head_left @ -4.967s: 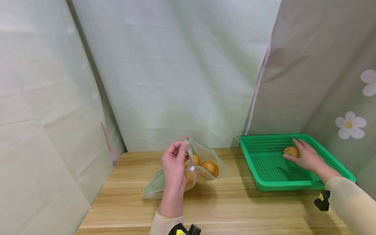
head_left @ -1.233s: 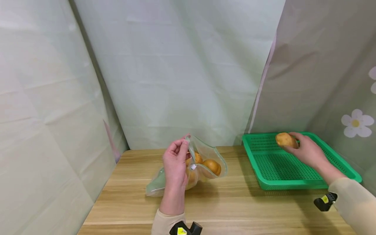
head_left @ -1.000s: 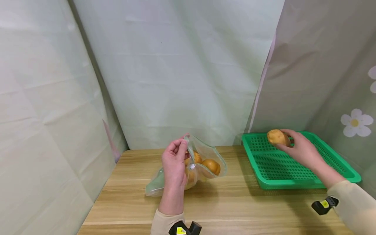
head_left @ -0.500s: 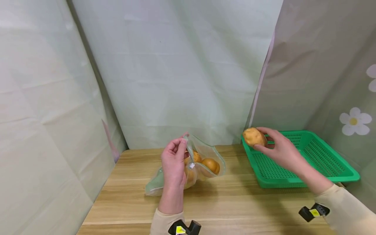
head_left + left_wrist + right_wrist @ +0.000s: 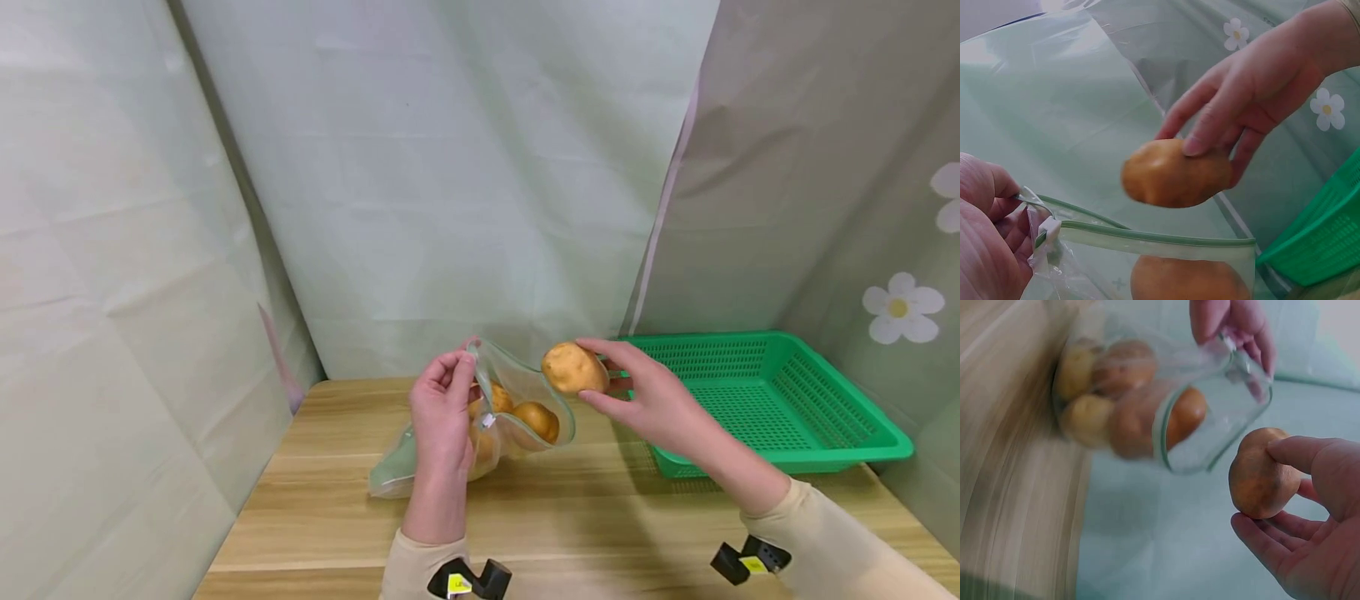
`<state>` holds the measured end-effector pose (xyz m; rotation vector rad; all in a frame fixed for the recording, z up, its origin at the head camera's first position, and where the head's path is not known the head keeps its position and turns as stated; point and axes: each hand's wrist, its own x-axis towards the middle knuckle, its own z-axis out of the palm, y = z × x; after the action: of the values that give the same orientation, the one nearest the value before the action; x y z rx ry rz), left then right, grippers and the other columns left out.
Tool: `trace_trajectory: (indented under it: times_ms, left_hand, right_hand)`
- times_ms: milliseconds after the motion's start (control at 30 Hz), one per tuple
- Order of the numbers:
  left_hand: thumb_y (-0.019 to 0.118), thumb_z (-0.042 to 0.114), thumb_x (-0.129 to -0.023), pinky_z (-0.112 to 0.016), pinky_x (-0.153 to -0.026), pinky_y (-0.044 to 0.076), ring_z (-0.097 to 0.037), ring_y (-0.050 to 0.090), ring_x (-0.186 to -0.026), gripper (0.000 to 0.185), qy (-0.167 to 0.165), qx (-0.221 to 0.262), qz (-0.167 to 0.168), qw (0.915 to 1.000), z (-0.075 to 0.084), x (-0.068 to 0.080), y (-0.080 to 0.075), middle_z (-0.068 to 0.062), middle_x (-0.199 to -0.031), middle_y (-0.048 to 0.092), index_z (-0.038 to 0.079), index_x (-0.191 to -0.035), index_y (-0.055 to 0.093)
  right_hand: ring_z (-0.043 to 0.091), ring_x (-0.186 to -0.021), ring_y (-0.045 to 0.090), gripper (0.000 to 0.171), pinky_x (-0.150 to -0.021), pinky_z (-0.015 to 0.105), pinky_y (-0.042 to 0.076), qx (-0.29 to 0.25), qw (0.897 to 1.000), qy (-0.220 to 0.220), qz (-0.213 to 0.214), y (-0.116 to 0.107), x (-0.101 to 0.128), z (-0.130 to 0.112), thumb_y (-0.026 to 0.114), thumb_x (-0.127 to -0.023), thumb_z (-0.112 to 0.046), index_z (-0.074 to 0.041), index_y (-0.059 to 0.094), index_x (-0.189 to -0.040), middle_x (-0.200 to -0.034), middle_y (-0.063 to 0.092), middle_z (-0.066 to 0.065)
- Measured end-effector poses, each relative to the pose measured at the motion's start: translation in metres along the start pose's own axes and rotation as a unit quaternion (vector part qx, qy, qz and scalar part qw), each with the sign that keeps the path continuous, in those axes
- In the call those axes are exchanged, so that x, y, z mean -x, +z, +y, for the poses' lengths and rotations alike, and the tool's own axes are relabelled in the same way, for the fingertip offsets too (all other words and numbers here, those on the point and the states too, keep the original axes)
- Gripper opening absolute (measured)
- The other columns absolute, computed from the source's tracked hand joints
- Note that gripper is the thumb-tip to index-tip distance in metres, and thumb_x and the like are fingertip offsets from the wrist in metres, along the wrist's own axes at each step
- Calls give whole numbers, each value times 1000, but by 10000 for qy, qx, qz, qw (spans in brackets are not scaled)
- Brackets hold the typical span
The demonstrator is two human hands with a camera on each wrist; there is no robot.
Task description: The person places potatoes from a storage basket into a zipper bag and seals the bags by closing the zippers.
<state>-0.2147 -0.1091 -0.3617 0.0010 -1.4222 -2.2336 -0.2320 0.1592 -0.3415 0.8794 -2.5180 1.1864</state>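
My left hand [image 5: 442,408] pinches the edge of a clear zip bag [image 5: 393,468] beside its white slider [image 5: 1051,229]. The bag lies on the table with its green-rimmed mouth held apart, facing right. Several potatoes [image 5: 1127,367] are inside; one potato [image 5: 537,422] sits close to the mouth. My right hand [image 5: 648,396] grips another potato [image 5: 573,368] between thumb and fingertips, in the air just right of the bag's mouth. In the left wrist view that potato [image 5: 1175,174] hangs above the green rim; in the right wrist view it is just outside the opening.
A green plastic basket [image 5: 780,457] with slotted walls stands at the right of the wooden table [image 5: 315,517]; no potato shows in it. Pale curtains [image 5: 480,183] enclose the back and sides.
My right hand has picked the potato out of the green basket and carried it left to the bag's mouth. My left hand keeps its hold on the bag.
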Motion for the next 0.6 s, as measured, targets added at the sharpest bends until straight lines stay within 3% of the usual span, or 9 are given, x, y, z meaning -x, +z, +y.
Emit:
trace_trajectory:
  times_ms: [100, 300, 600]
  left_hand:
    - [75, 5, -106, -21, -66, 56, -12, 70, -90, 10, 65, -91, -17, 9999, 4, 6, 13, -14, -130, 78, -5, -104, 77]
    - [74, 4, -106, -20, -65, 55, -11, 70, -89, 7, 15, -69, 26, 10000, 5, 5, 13, -13, -128, 79, -1, -102, 77]
    - [75, 4, -106, -21, -66, 56, -12, 69, -86, 6, 32, -160, 41, 9999, 7, 6, 14, -13, -124, 80, -1, -102, 77]
  right_hand:
    - [27, -119, 69, 63, -96, 44, 64, -328, 9994, -34, -35, 0, 1, -2, 86, -99, -14, -15, 58, -155, -140, 66, 8]
    - [25, -118, 72, 56, -98, 44, 64, -557, 9984, -41, -123, 15, -4, -11, 88, -98, -16, -16, 59, -146, -130, 70, 5]
    - [19, -116, 70, 54, -96, 39, 63, -156, 9990, -400, -91, 29, -11, -19, 90, -96, -17, -20, 65, -145, -137, 68, -2]
